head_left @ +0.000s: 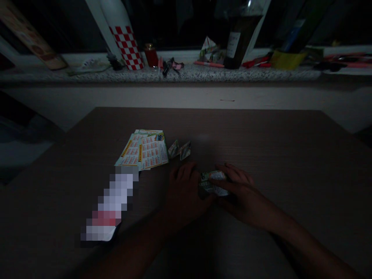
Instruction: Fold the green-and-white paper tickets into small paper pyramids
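Note:
A small printed paper slip (pixel 216 180), partly folded, lies low over the table between my two hands. My left hand (pixel 186 190) is on its left edge, fingers curled and thumb reaching along the near side. From the right, my right hand (pixel 242 195) holds the same slip, its index finger lying across the print and the other fingers around the far edge. Just beyond my left hand stand small folded paper pieces (pixel 185 151). Left of them is a fanned stack of printed slips (pixel 152 151) with rows of red figures. Shadow hides the undersides of both hands.
A phone-like slab (pixel 113 205), its face blurred into blocks, lies left of my left forearm. Behind the wooden table (pixel 261 135), a granite windowsill (pixel 192 73) carries a red-and-white checkered bottle (pixel 128 46), a dark bottle (pixel 236 42), a small red jar (pixel 151 56) and a yellow container (pixel 287 60).

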Demonstrator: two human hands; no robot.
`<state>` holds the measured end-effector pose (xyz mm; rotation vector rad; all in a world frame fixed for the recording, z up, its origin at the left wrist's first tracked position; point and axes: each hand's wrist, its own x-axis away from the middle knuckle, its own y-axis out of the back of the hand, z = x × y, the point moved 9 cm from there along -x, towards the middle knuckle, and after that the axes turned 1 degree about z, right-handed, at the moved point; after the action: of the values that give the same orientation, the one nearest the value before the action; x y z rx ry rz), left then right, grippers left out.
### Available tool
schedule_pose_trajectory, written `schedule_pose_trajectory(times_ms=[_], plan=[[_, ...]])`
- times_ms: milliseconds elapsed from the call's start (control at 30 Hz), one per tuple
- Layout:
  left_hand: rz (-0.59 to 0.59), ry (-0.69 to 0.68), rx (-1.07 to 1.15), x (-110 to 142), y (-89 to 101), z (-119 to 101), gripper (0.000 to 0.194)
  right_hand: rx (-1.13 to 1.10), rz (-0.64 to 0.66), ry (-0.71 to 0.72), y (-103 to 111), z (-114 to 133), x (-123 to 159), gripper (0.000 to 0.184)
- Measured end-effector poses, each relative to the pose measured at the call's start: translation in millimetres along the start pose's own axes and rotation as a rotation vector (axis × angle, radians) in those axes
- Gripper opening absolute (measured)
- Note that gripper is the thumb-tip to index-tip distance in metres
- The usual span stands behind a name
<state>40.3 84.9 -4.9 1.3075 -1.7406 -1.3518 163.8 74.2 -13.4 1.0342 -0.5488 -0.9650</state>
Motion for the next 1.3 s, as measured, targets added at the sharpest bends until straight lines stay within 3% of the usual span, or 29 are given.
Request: schedule_pose_trajectory(times_ms=[333, 667, 867, 1033, 1133, 1300], plan=[[0.002, 0.041, 0.133, -3, 3.0, 19, 0.007, -0.008, -0.086, -0.032, 1, -4, -2, 0.036], [-0.067, 0.021, 0.179, -6, 5.2, 28, 0.020, -0.006, -0.087, -0.027, 1, -4, -1, 0.036], [-0.105, -0.054, 0.197, -2, 11.1, 15, 0.019, 0.027, -0.110, 0.053, 3, 3, 1, 0.040], [-0.016, -0.291, 0.234, 8, 7.8, -17, 0.032, 0.046, -0.090, 0.094, 3, 7, 0, 0.036], [0.059, -0.309, 0.253, 9, 2.0, -19, 0.031, 0.061, -0.065, 0.096, 0, 6, 0, 0.037], [0.079, -0.317, 0.260, 5, -0.9, -15, 0.028, 0.067, -0.037, 0.095, -3, 6, 1, 0.040]])
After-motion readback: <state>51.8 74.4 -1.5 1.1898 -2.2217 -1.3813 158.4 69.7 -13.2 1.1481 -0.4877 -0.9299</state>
